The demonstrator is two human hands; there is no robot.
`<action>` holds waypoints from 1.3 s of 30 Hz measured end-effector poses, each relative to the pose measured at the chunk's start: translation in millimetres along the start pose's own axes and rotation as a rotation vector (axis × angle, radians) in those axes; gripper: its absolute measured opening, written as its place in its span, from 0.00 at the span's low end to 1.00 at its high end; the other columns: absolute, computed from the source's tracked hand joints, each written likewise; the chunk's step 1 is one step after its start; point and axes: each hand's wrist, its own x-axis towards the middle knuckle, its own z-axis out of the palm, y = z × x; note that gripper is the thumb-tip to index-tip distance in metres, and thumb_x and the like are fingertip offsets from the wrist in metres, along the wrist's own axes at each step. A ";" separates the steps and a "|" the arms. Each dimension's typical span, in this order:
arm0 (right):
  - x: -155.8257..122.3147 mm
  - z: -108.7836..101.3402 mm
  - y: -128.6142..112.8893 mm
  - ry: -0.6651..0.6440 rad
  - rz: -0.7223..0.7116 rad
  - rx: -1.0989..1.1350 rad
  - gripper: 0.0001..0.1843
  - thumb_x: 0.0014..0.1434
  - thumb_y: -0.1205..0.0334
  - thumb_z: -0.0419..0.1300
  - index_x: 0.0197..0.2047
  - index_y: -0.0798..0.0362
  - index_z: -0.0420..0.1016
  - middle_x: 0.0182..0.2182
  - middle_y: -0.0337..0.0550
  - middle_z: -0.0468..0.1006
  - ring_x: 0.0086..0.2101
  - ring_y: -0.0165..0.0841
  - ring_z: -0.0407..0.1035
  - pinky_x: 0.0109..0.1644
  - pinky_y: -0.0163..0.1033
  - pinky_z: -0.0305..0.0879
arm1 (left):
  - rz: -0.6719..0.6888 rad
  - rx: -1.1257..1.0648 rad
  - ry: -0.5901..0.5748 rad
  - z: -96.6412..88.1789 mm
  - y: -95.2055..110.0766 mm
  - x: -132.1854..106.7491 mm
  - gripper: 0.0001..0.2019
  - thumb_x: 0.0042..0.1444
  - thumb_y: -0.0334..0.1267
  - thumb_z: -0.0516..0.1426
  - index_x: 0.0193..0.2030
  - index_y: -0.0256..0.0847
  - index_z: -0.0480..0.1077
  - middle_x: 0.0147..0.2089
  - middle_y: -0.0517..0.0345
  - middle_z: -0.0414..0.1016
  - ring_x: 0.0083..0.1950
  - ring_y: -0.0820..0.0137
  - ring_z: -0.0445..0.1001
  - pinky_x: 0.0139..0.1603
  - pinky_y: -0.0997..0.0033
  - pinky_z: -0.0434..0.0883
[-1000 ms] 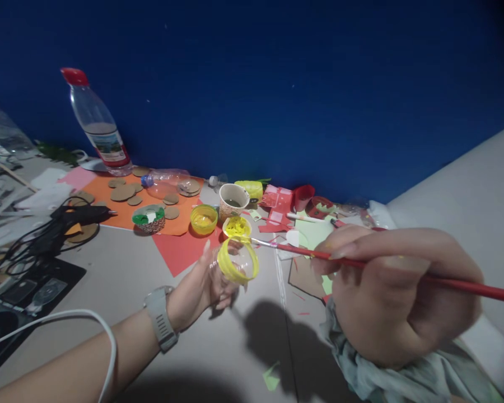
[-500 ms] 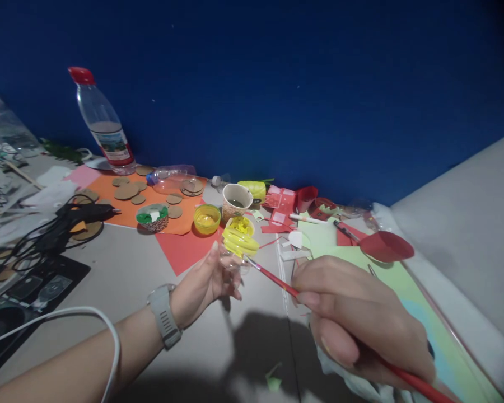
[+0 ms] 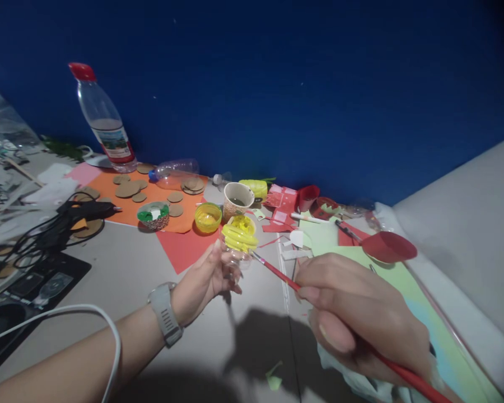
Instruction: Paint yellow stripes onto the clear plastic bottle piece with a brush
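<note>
My left hand (image 3: 204, 285) grips a clear plastic piece (image 3: 239, 239), ridged and partly painted yellow, that looks like part of a bottle. Its lower section is still see-through. A slim red-handled paintbrush (image 3: 277, 272) is pinched in my right hand (image 3: 363, 313), its tip at the piece's right edge; whether it touches cannot be made out. Just behind the piece are a cup with yellow paint (image 3: 249, 225), a yellow-stained bowl (image 3: 208, 218) and a paper cup (image 3: 238, 197) with dark liquid.
An upright water bottle (image 3: 109, 126) stands at the back left near cardboard discs (image 3: 126, 189) on orange paper. A black glue gun (image 3: 94, 207) with tangled cable lies left. A green-painted cup (image 3: 153, 216) is nearer. At right are paper scraps and a red oval piece (image 3: 389, 247). A blue wall closes the back.
The brush tip has shifted slightly right and up along the lower edge of the plastic piece. The piece is tilted a little differently. Both hands keep their hold.
</note>
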 end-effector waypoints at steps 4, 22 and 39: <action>-0.3 0.4 0.2 -0.037 -0.033 0.013 0.09 0.66 0.61 0.48 0.36 0.54 0.64 0.20 0.44 0.73 0.23 0.31 0.68 0.25 0.38 0.68 | -0.005 0.004 -0.004 0.0 -0.6 0.1 0.21 0.55 0.56 0.54 0.45 0.41 0.63 0.40 0.56 0.69 0.32 0.73 0.66 0.31 0.70 0.70; 1.7 7.0 5.7 -0.009 -0.066 -0.008 0.07 0.65 0.63 0.50 0.35 0.54 0.65 0.19 0.43 0.72 0.21 0.31 0.67 0.24 0.37 0.67 | 0.022 0.017 0.008 0.8 -0.7 -0.1 0.19 0.57 0.54 0.53 0.44 0.41 0.64 0.37 0.57 0.68 0.33 0.74 0.67 0.36 0.71 0.69; 2.0 9.5 6.0 0.034 0.002 -0.010 0.05 0.64 0.63 0.50 0.35 0.52 0.62 0.17 0.37 0.66 0.18 0.29 0.62 0.20 0.36 0.60 | -0.041 -0.077 -0.053 0.8 3.5 2.4 0.22 0.63 0.53 0.45 0.41 0.36 0.70 0.35 0.56 0.68 0.29 0.75 0.63 0.30 0.75 0.63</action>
